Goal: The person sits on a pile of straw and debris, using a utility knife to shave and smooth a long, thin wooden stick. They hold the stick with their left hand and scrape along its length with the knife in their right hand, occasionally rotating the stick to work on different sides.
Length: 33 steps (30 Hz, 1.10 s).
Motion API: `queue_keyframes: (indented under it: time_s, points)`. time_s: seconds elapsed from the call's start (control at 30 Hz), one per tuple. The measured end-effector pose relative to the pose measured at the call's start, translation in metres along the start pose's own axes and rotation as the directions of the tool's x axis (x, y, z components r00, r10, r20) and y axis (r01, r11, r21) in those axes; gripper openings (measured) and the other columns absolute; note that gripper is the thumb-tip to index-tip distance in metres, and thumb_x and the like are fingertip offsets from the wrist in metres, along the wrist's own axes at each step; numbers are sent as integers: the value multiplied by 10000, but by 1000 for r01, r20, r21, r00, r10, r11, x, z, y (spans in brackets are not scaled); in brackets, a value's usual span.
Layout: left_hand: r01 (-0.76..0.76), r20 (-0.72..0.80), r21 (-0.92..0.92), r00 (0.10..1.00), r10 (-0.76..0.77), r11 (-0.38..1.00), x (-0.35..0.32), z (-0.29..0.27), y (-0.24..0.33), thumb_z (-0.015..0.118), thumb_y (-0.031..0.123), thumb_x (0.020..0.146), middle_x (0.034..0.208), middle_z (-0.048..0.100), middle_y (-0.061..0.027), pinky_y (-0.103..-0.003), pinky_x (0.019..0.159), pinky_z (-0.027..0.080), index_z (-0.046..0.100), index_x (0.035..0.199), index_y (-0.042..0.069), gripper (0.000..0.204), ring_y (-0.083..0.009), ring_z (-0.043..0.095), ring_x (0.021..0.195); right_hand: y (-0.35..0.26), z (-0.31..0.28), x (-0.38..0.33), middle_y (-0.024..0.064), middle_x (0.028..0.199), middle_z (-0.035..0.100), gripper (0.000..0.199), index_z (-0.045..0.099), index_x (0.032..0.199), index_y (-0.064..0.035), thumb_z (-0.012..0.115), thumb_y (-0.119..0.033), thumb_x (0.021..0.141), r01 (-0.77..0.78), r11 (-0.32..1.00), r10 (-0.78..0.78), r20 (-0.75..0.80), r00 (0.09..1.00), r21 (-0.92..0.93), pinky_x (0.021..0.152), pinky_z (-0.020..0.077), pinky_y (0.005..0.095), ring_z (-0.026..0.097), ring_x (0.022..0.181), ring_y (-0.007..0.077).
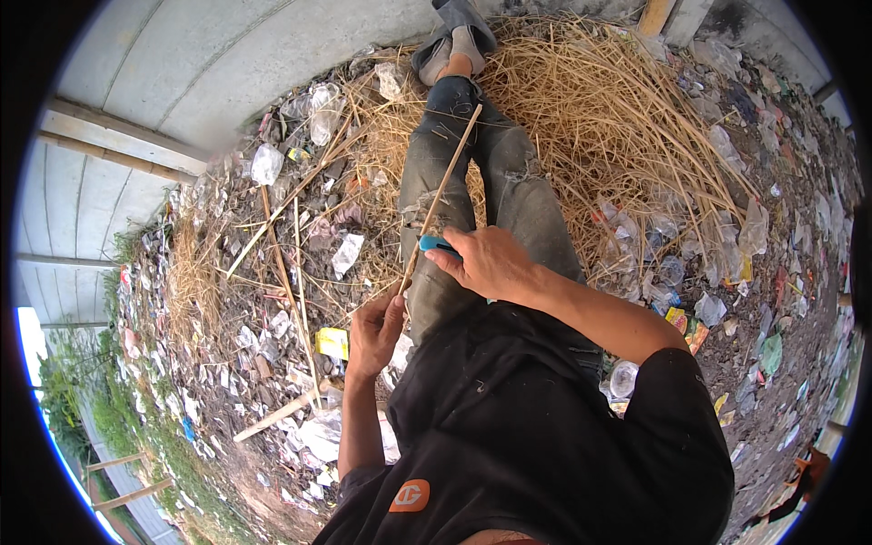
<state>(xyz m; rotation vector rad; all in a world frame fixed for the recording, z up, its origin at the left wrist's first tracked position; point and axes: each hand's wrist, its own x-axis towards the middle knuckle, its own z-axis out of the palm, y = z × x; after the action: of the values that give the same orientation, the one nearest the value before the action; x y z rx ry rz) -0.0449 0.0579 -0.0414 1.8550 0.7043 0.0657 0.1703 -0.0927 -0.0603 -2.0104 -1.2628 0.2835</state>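
Observation:
A long thin wooden stick [452,168] slants over my outstretched legs, its far end near my shins. My left hand [375,331] is closed around the stick's near end, thumb along it. My right hand [495,263] is closed on a small tool with a blue handle [436,243]. The tool's blue end meets the stick partway along its length. Its blade or working edge is hidden, so I cannot tell its exact kind. Beneath both hands are my worn dark trousers [536,213].
A heap of dry straw [581,109] lies beyond and right of my legs. Plastic scraps and litter cover the ground around me. Several sticks [289,263] and a short pale wooden piece [277,416] lie to the left. A grey panel wall [218,54] stands at the far side.

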Motion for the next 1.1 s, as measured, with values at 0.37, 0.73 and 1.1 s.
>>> queue_keyframes:
  time_s: [0.37, 0.73, 1.1]
  points:
    - [29, 24, -6, 999, -29, 1000, -10, -9, -5, 613, 262, 1062, 687, 430, 84, -238, 567, 317, 624, 1387, -12, 426, -25, 372, 655, 15, -6, 11, 226, 594, 610, 521, 630, 895, -29, 532, -520, 1037, 22, 996, -18, 44, 999, -81, 548, 487, 543, 650, 609, 447]
    - [124, 135, -170, 986, -101, 978, -37, -26, -21, 567, 258, 1088, 653, 397, 117, -213, 518, 279, 645, 1346, -27, 393, 2, 339, 577, 147, -104, 45, 73, 539, 454, 667, 619, 753, 6, 456, -558, 1068, -453, 866, 498, -420, 758, 209, 543, 389, 384, 472, 524, 203]
    - [184, 203, -461, 974, -98, 868, -7, -9, -17, 515, 330, 1105, 613, 335, 96, -212, 432, 233, 573, 1349, -86, 486, -8, 298, 460, 7, -21, 13, 186, 584, 624, 610, 669, 851, -30, 522, -597, 1019, 36, 998, -34, 50, 998, -43, 537, 503, 479, 670, 587, 388]
